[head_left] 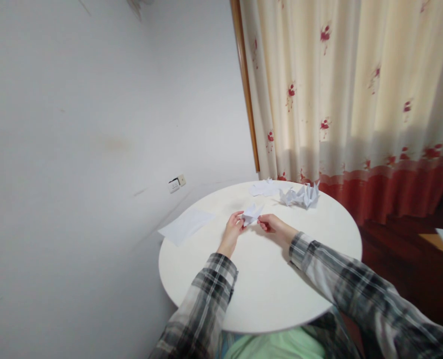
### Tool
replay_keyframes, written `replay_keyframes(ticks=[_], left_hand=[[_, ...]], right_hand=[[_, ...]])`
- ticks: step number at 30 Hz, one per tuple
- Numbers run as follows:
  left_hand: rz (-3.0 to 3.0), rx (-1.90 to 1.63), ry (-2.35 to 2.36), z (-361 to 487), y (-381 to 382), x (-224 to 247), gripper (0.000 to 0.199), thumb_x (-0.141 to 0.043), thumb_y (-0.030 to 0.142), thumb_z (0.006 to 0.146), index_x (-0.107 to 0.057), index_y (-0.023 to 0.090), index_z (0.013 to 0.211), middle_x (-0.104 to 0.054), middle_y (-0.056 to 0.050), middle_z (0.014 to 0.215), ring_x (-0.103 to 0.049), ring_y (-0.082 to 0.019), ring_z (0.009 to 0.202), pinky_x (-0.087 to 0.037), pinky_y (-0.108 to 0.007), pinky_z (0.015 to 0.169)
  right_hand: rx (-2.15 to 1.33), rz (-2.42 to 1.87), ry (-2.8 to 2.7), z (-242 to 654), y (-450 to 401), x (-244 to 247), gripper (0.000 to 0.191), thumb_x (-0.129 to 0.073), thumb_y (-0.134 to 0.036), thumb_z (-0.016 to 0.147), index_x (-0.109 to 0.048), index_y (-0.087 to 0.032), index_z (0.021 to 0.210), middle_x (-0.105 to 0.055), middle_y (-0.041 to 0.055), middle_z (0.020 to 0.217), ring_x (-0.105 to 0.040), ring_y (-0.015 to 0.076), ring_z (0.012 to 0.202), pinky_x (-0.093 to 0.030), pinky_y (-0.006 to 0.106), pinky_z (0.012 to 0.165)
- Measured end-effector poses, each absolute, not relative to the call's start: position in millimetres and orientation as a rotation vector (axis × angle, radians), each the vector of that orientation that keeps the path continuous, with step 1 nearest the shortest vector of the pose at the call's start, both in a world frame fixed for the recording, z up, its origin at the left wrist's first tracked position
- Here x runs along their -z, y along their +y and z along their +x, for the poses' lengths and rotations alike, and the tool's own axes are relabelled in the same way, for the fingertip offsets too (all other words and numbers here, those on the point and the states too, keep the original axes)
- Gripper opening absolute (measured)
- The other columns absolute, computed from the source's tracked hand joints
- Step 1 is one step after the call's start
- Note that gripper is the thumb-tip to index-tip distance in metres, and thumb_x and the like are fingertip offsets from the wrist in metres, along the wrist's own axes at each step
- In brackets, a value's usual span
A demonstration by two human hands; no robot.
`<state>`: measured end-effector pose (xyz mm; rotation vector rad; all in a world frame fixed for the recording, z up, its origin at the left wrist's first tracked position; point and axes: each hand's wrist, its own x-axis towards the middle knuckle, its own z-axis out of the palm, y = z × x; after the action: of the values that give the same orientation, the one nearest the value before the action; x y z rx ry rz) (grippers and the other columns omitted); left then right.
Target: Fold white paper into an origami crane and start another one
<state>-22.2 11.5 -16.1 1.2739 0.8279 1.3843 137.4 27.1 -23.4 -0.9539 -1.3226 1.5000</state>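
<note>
Between my two hands, over the middle of the round table, is a small folded white paper piece with pointed parts. My left hand grips its left side, thumb and fingers closed on it. At its right edge my right hand pinches the paper, the other fingers curled in. Several folded paper cranes stand clustered just beyond my right hand. How the held paper is folded underneath cannot be made out.
The white round table stands close to the wall. Flat paper sheets lie at its left edge, and more paper lies at the back. A socket is on the wall; a flowered curtain hangs behind.
</note>
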Motion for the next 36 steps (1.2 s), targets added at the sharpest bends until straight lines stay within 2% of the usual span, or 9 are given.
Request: replay_keyframes(ticks=[5,9,13,18,23,27,32,36], left_hand=[[1.379,-1.41,0.827,-24.2,14.4,17.1,0.032,-0.058,0.021,0.066,-0.053,0.018,0.097,-0.057,-0.004,0.091,-0.054,-0.013,0.08,-0.042,-0.023,0.068],[1.432,-1.43,0.861,-25.0,18.3,18.7,0.031,-0.058,0.021,0.065,-0.056,0.016,0.096,-0.058,-0.006,0.092,-0.054,-0.013,0.08,-0.041,-0.022,0.067],[1.379,-1.44,0.89,-24.5,20.8,20.4,0.03,-0.06,0.021,0.064,-0.058,0.015,0.093,-0.06,-0.005,0.088,-0.054,-0.013,0.077,-0.041,-0.023,0.068],[1.176,-1.444,0.831,-22.2,19.1,19.4,0.031,-0.064,0.022,0.062,-0.057,0.014,0.091,-0.061,-0.006,0.088,-0.055,-0.014,0.079,-0.042,-0.027,0.074],[1.094,-1.4,0.803,-21.0,14.0,16.4,0.027,-0.063,0.016,0.063,-0.057,0.014,0.089,-0.06,-0.008,0.093,-0.055,-0.014,0.083,-0.041,-0.028,0.077],[1.06,-1.376,0.799,-21.1,13.2,16.3,0.026,-0.062,0.015,0.064,-0.058,0.015,0.089,-0.06,-0.008,0.094,-0.055,-0.013,0.082,-0.041,-0.026,0.075],[1.03,-1.361,0.808,-21.9,16.2,18.9,0.024,-0.062,0.013,0.063,-0.059,0.015,0.087,-0.061,-0.007,0.092,-0.055,-0.012,0.078,-0.041,-0.024,0.073],[1.035,-1.344,0.793,-22.0,17.0,19.6,0.024,-0.061,0.012,0.063,-0.058,0.014,0.087,-0.061,-0.007,0.092,-0.054,-0.011,0.076,-0.04,-0.023,0.071]], right_hand=[[-2.055,-0.671,-0.883,142.7,25.5,19.7,0.018,-0.035,-0.009,0.076,-0.04,-0.015,0.06,-0.03,-0.0075,0.041,-0.028,0.0037,0.035,-0.025,0.014,0.038],[-2.148,-0.636,-0.824,145.1,28.0,18.6,0.019,-0.033,-0.007,0.078,-0.039,-0.015,0.061,-0.026,-0.0086,0.041,-0.025,0.0037,0.034,-0.024,0.013,0.038],[-1.882,-0.821,-1.083,143.6,28.4,20.4,0.017,-0.038,-0.013,0.078,-0.045,-0.014,0.063,-0.029,-0.0081,0.04,-0.026,0.0045,0.034,-0.024,0.016,0.039],[-0.991,-1.151,-1.577,140.0,29.0,25.5,0.028,-0.041,-0.03,0.079,-0.057,-0.013,0.063,-0.048,0.0003,0.05,-0.042,0.0098,0.047,-0.033,0.022,0.05],[-0.337,-1.151,-1.771,140.9,30.8,26.0,0.022,-0.045,-0.027,0.077,-0.062,-0.016,0.069,-0.059,0.0051,0.07,-0.05,0.0142,0.067,-0.036,0.023,0.064],[-0.335,-1.103,-1.775,142.3,28.9,23.5,0.022,-0.042,-0.018,0.077,-0.062,-0.017,0.085,-0.062,0.0038,0.073,-0.054,0.0135,0.066,-0.038,0.023,0.064],[-0.277,-1.119,-1.798,141.2,25.3,20.8,0.023,-0.041,-0.022,0.079,-0.063,-0.018,0.08,-0.062,0.0043,0.074,-0.054,0.0139,0.07,-0.039,0.024,0.067],[-0.347,-1.072,-1.745,140.8,23.4,19.8,0.023,-0.04,-0.018,0.078,-0.057,-0.018,0.093,-0.062,0.0025,0.072,-0.055,0.0123,0.064,-0.039,0.023,0.063]])
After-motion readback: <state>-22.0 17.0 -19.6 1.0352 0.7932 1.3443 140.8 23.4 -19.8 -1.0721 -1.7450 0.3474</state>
